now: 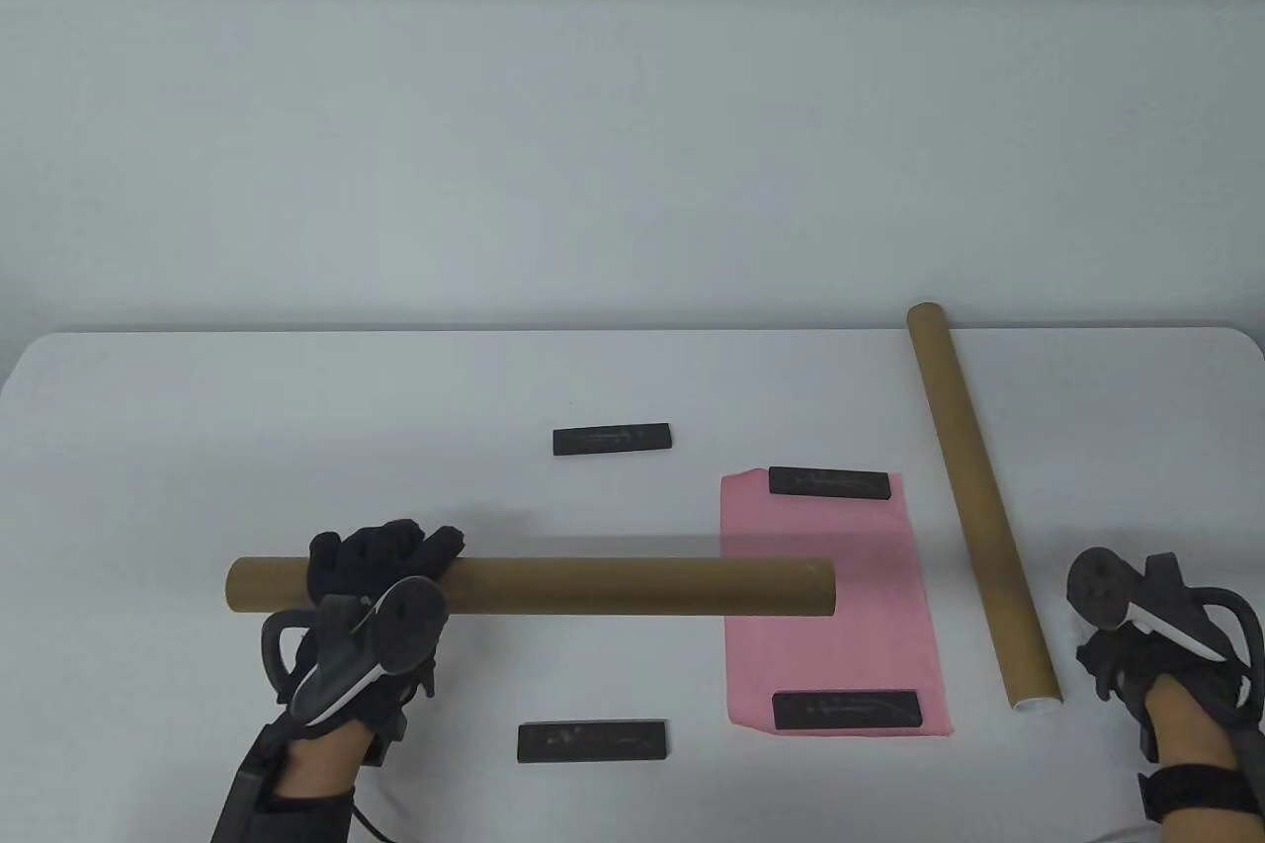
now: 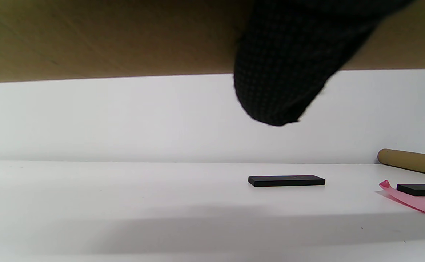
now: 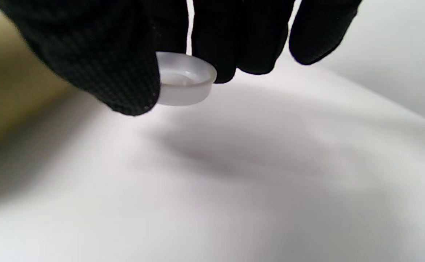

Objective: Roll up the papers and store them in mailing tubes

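Note:
My left hand [image 1: 380, 561] grips a brown mailing tube [image 1: 632, 586] near its left end and holds it level above the table, its right end over a pink paper [image 1: 830, 606]. In the left wrist view the tube [image 2: 107, 36] fills the top, with a gloved finger [image 2: 285, 80] in front of it. My right hand [image 1: 1122, 660] is at the front right, next to the near end of a second brown tube [image 1: 973, 497]. In the right wrist view its fingers [image 3: 125, 65] pinch a white plastic end cap [image 3: 185, 80] just above the table.
The pink paper lies flat under two black bar weights [image 1: 830, 483] [image 1: 846, 711]. Two more black weights lie on the white table [image 1: 611, 439] [image 1: 591, 742]. The second tube lies slanted from the back edge toward the front right, with a white cap in its near end [image 1: 1035, 705].

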A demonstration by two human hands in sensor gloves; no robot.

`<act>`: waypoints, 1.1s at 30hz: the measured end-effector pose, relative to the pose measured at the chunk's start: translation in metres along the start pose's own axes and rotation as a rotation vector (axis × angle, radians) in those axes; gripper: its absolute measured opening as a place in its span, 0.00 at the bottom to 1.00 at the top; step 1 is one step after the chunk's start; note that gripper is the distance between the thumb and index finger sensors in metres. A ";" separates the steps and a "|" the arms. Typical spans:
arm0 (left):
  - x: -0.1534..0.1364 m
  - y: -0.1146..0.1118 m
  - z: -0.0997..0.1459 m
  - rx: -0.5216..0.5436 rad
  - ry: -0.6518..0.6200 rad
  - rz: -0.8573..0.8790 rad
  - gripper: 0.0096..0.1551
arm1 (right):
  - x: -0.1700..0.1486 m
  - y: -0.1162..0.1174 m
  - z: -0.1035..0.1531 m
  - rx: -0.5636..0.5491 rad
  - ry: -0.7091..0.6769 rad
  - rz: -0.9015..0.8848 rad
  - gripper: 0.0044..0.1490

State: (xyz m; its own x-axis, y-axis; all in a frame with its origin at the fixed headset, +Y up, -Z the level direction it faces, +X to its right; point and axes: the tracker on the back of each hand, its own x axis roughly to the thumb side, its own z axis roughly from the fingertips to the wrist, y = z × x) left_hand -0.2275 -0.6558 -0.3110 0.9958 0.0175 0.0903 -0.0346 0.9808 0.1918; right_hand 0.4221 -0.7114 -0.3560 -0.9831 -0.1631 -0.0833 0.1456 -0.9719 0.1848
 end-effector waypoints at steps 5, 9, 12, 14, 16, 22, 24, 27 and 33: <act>-0.003 0.000 -0.001 0.000 0.008 0.023 0.45 | 0.025 -0.080 0.042 -0.325 -0.126 -0.105 0.45; -0.004 0.001 0.001 0.012 0.006 0.024 0.45 | 0.077 -0.121 0.086 -0.555 -0.345 -0.252 0.45; -0.004 0.002 0.001 0.023 -0.002 0.028 0.45 | 0.116 -0.126 0.105 -0.595 -0.491 -0.396 0.45; -0.004 0.003 0.002 0.026 -0.009 0.034 0.45 | 0.134 -0.120 0.108 -0.596 -0.564 -0.490 0.45; -0.004 0.003 0.002 0.029 -0.015 0.039 0.45 | 0.145 -0.107 0.107 -0.601 -0.619 -0.618 0.45; -0.005 0.000 0.001 0.022 -0.058 0.058 0.45 | 0.153 -0.073 0.101 -0.573 -0.681 -0.780 0.45; -0.005 -0.002 0.000 0.015 -0.051 0.054 0.45 | 0.155 -0.072 0.103 -0.587 -0.691 -0.805 0.45; -0.007 -0.003 0.000 0.011 -0.054 0.072 0.45 | 0.154 -0.073 0.104 -0.590 -0.705 -0.840 0.45; -0.006 -0.005 0.000 0.007 -0.068 0.078 0.45 | 0.151 -0.073 0.107 -0.611 -0.725 -0.889 0.44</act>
State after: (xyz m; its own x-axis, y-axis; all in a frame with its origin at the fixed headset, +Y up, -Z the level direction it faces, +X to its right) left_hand -0.2334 -0.6611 -0.3131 0.9819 0.0808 0.1710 -0.1131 0.9756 0.1883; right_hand 0.2513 -0.6472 -0.2771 -0.5761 0.5151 0.6347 -0.7452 -0.6500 -0.1489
